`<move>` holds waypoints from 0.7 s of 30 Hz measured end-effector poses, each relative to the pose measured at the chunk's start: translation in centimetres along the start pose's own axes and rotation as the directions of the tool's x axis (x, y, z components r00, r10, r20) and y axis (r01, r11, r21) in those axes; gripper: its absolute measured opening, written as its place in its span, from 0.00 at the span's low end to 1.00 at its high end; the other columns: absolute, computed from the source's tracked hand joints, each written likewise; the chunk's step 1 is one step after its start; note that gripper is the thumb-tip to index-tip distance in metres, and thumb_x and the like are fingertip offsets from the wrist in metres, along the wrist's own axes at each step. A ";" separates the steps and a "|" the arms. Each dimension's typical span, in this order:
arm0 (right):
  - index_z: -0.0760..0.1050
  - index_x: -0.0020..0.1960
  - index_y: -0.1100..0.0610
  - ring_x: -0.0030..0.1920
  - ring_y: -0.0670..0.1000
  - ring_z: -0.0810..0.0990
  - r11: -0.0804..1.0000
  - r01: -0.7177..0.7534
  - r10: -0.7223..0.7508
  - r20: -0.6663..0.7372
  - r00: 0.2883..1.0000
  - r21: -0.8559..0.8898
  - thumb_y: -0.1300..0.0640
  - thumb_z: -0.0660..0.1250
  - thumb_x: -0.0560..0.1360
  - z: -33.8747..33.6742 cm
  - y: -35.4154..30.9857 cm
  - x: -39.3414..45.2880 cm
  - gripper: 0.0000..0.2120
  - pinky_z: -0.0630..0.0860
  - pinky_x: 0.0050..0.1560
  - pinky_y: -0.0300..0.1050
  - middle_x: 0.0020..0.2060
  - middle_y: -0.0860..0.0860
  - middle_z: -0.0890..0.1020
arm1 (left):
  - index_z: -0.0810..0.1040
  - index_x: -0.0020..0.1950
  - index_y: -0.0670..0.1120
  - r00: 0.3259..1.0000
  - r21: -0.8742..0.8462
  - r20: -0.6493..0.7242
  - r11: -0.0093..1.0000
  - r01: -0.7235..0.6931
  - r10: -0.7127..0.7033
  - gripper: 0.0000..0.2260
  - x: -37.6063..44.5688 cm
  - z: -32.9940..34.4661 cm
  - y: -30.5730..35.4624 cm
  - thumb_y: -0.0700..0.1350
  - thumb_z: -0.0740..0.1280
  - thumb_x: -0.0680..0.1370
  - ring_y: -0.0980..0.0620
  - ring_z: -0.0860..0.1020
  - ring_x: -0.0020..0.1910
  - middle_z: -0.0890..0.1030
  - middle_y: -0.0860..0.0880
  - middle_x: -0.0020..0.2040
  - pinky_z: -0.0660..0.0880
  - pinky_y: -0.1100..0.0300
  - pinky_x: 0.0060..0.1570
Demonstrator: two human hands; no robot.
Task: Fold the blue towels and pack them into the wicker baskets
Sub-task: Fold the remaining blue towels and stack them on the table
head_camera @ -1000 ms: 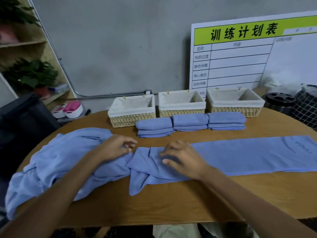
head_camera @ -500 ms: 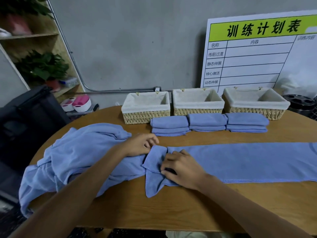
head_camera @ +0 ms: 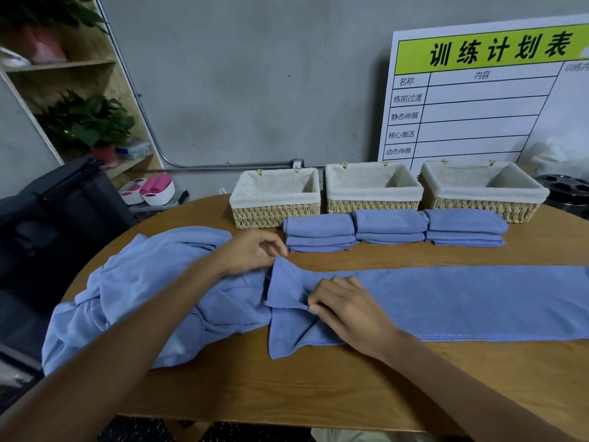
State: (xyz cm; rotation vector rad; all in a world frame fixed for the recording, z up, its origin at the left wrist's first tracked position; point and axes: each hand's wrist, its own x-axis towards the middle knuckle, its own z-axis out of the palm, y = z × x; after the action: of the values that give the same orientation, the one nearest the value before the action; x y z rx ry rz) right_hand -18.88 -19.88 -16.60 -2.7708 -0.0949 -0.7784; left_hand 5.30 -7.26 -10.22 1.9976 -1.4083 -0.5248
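head view, towel: we see the long blue towel (head_camera: 462,301) flat across the table (head_camera: 318,387), left end rumpled beside the unfolded pile (head_camera: 143,291).
handling: we judge it light, limp, non-slip; take it at the hemmed corners.
left hand (head_camera: 251,255): curled, pinching the far corner.
right hand (head_camera: 347,311): pinching the near hem fold.
baskets (head_camera: 275,199): unfilled, folded stacks (head_camera: 320,232) in front.
change: end corner now spread wider than 0.5 s ago.
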 end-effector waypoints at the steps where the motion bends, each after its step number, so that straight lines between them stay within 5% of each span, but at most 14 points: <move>1: 0.72 0.49 0.50 0.43 0.46 0.72 1.000 0.000 0.000 -0.011 1.000 0.011 0.50 0.54 0.85 -0.1 0.0 0.1 0.11 0.66 0.49 0.45 0.44 0.42 0.76 | 0.85 0.49 0.46 1.000 -0.017 0.007 1.000 0.008 -0.008 0.08 -0.1 -0.2 0.2 0.34 0.73 0.75 0.56 0.82 0.39 0.86 0.46 0.48 0.78 0.63 0.44; 5: 0.70 0.48 0.50 0.40 0.45 0.70 0.999 0.016 -0.014 -0.039 0.999 0.039 0.49 0.51 0.85 0.0 0.1 0.1 0.12 0.67 0.49 0.45 0.42 0.42 0.74 | 0.85 0.48 0.43 0.999 0.004 0.020 0.999 0.046 -0.046 0.10 -0.5 -0.7 0.3 0.30 0.70 0.74 0.53 0.80 0.37 0.86 0.53 0.42 0.75 0.63 0.41; 9: 0.70 0.49 0.50 0.40 0.46 0.71 0.995 0.098 -0.098 0.030 0.995 -0.006 0.55 0.58 0.84 0.6 0.0 -0.1 0.06 0.68 0.46 0.45 0.42 0.44 0.75 | 0.86 0.48 0.42 0.999 0.056 0.014 0.998 0.042 -0.042 0.12 -0.5 -1.0 0.2 0.28 0.68 0.74 0.63 0.80 0.36 0.85 0.59 0.37 0.73 0.70 0.39; 15: 0.71 0.49 0.50 0.43 0.46 0.71 0.972 0.233 -0.229 0.107 0.968 -0.027 0.55 0.60 0.83 1.3 0.0 -0.7 0.03 0.62 0.46 0.38 0.45 0.45 0.75 | 0.86 0.45 0.47 0.999 0.091 -0.024 0.995 0.047 -0.045 0.14 -0.9 0.5 -1.6 0.29 0.69 0.75 0.60 0.81 0.39 0.85 0.54 0.41 0.75 0.65 0.41; 21: 0.75 0.50 0.53 0.44 0.49 0.74 0.975 0.218 -0.221 0.290 0.931 0.045 0.49 0.56 0.83 0.8 -0.7 0.1 0.11 0.72 0.47 0.46 0.46 0.48 0.75 | 0.85 0.44 0.50 0.999 0.214 -0.020 0.976 0.039 -0.036 0.20 -0.8 0.5 -0.8 0.26 0.65 0.72 0.59 0.81 0.43 0.84 0.56 0.43 0.75 0.64 0.43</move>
State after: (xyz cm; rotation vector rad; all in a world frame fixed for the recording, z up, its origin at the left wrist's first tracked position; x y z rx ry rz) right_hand -18.52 -19.04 -17.06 -2.8762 -0.4720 -0.4037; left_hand 5.27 -6.42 -11.18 2.1969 -1.4730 -0.3850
